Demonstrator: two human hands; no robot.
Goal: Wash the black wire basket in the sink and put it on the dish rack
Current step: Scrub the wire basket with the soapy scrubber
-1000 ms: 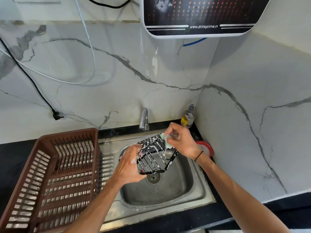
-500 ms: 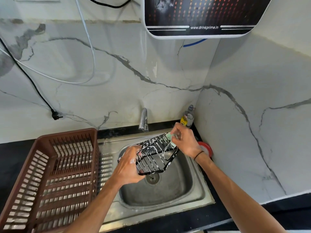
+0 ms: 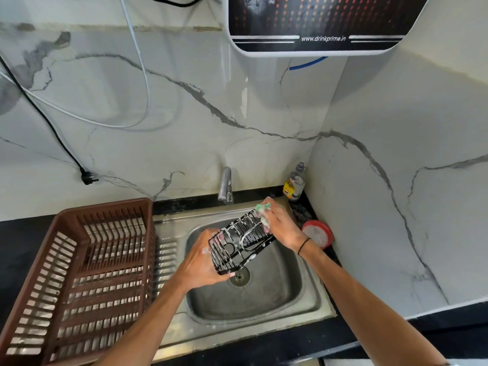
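Left hand gripping soapy black wire basket, right hand clutching green sponge, steel sink

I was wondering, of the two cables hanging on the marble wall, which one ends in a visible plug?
The black cable: it runs down the left of the wall to a loose black plug. The white cable loops beside it and shows no end.

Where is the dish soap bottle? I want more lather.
In the head view, the dish soap bottle stands in the back right corner of the counter, behind the sink, right of the tap.
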